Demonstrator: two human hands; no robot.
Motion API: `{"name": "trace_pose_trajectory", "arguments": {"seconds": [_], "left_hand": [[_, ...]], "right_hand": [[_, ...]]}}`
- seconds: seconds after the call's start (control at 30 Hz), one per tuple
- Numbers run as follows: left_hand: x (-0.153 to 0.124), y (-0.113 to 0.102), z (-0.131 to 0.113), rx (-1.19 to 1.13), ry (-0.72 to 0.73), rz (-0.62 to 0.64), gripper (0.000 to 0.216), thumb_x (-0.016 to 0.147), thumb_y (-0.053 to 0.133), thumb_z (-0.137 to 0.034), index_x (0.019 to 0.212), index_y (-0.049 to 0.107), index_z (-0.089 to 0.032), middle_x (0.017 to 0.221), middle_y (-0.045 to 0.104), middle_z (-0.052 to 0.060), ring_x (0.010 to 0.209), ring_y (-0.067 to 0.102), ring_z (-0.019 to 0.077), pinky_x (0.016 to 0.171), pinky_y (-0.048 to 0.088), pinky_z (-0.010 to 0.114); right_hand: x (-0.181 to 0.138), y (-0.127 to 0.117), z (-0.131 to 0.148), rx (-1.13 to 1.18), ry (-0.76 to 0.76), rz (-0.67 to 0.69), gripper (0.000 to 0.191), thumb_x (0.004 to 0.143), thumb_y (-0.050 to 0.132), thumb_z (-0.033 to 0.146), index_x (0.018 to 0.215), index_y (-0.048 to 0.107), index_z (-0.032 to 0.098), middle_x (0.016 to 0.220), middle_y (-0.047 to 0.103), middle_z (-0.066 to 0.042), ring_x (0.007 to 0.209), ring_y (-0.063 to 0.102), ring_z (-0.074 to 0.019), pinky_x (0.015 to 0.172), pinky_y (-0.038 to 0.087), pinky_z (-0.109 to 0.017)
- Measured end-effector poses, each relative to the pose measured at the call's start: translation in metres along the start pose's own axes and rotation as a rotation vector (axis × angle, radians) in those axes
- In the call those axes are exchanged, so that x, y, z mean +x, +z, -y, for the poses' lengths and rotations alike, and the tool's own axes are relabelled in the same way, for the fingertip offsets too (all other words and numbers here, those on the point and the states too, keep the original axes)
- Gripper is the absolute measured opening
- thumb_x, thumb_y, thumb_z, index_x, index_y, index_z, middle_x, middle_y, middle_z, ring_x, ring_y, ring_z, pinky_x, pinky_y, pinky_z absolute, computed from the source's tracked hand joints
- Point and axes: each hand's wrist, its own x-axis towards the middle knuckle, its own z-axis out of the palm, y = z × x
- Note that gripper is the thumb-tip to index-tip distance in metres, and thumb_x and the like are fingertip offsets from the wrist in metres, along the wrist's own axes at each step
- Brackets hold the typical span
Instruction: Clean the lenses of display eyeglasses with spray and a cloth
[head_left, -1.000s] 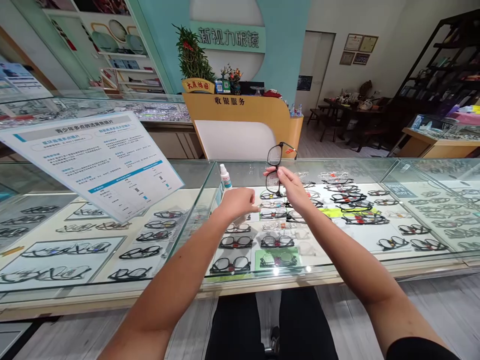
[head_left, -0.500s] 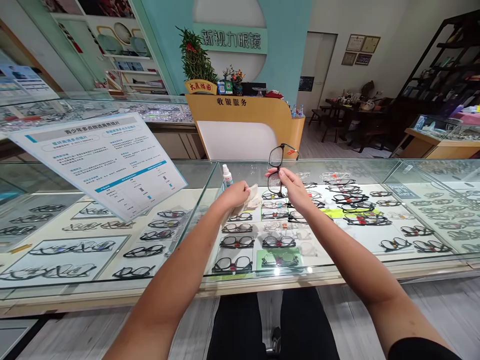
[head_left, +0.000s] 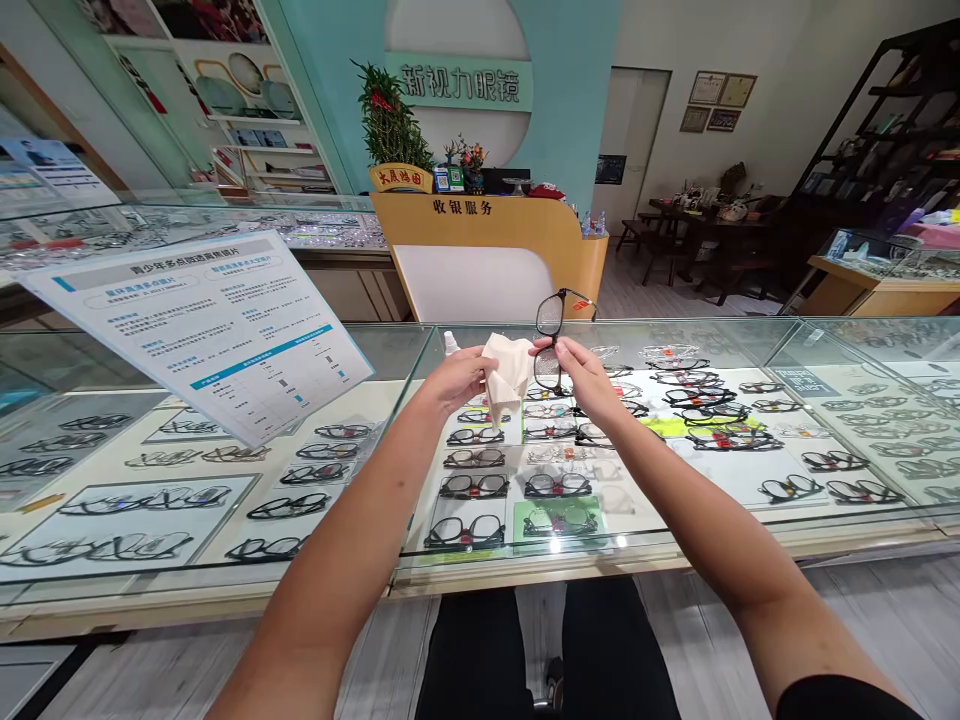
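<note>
My right hand pinches a pair of black-framed glasses at the bridge and holds them upright, one lens above the other, over the glass counter. My left hand grips a pale cream cleaning cloth and holds it raised just to the left of the glasses, its corner close to the lower lens. Both hands hover above the counter top.
A small spray bottle stands on the counter behind the cloth. An angled information sign sits on the counter at the left. Several rows of glasses lie inside the display case. A cashier desk stands behind it.
My left hand has lifted the cloth off the counter and brought it up and right, beside the glasses. My right hand has kept the glasses almost in place.
</note>
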Motion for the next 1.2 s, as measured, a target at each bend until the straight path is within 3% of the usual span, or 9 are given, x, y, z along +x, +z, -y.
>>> {"name": "trace_pose_trajectory", "arguments": {"seconds": [0.1,0.2,0.33,0.53,0.73,1.0,1.2], "left_hand": [[-0.003,0.002,0.0,-0.135,0.024,0.167,0.045,0.056,0.075,-0.009,0.101,0.076,-0.015,0.067,0.059,-0.004,0.069,0.059,0.0142,0.07,0.05,0.027],[-0.002,0.003,0.002,-0.19,0.029,0.26,0.065,0.05,0.07,-0.005,0.113,0.078,-0.015,0.088,0.076,0.003,0.081,0.069,0.0186,0.069,0.05,0.026],[-0.001,0.004,0.004,-0.2,0.038,0.291,0.067,0.057,0.076,-0.01,0.124,0.079,-0.015,0.108,0.082,0.011,0.085,0.073,0.0209,0.07,0.052,0.027],[-0.005,0.006,0.002,-0.29,0.035,0.345,0.074,0.063,0.074,-0.007,0.136,0.076,-0.015,0.133,0.08,0.015,0.107,0.077,0.0254,0.089,0.06,0.033],[-0.006,0.006,0.002,-0.297,0.106,0.431,0.09,0.058,0.064,0.0,0.146,0.071,-0.017,0.137,0.079,0.015,0.13,0.074,0.0318,0.107,0.059,0.042],[-0.004,0.007,0.005,-0.402,0.081,0.408,0.076,0.069,0.083,0.001,0.143,0.072,-0.016,0.132,0.082,0.014,0.107,0.079,0.0218,0.088,0.059,0.027],[-0.004,0.012,0.011,-0.389,0.08,0.406,0.071,0.071,0.095,-0.011,0.139,0.077,-0.018,0.118,0.085,0.01,0.078,0.073,0.014,0.067,0.052,0.023]], "right_hand": [[0.0,0.0,-0.001,0.004,-0.005,0.008,0.054,0.104,0.059,0.073,0.116,0.081,0.026,0.119,0.082,-0.007,0.109,0.067,-0.0257,0.104,0.051,-0.04],[0.001,0.0,-0.002,0.02,-0.007,0.023,0.055,0.103,0.059,0.074,0.116,0.081,0.026,0.122,0.082,-0.008,0.112,0.069,-0.0263,0.108,0.051,-0.041],[0.001,0.0,-0.003,0.016,-0.015,0.031,0.053,0.104,0.06,0.073,0.115,0.081,0.026,0.123,0.081,-0.008,0.119,0.069,-0.027,0.111,0.05,-0.041],[0.0,0.001,-0.004,0.027,-0.006,0.047,0.057,0.101,0.061,0.077,0.115,0.081,0.025,0.124,0.081,-0.008,0.118,0.07,-0.027,0.111,0.051,-0.041],[0.002,0.0,-0.006,0.003,-0.013,0.025,0.059,0.098,0.062,0.081,0.111,0.082,0.027,0.118,0.081,-0.007,0.114,0.069,-0.0268,0.109,0.052,-0.04],[0.002,-0.001,-0.001,-0.003,-0.042,0.017,0.053,0.101,0.062,0.076,0.104,0.079,0.026,0.11,0.077,-0.006,0.112,0.066,-0.0274,0.11,0.05,-0.041],[0.001,0.0,-0.002,-0.017,-0.037,0.008,0.054,0.1,0.061,0.079,0.097,0.076,0.027,0.101,0.072,-0.005,0.103,0.063,-0.0263,0.108,0.051,-0.04]]}}
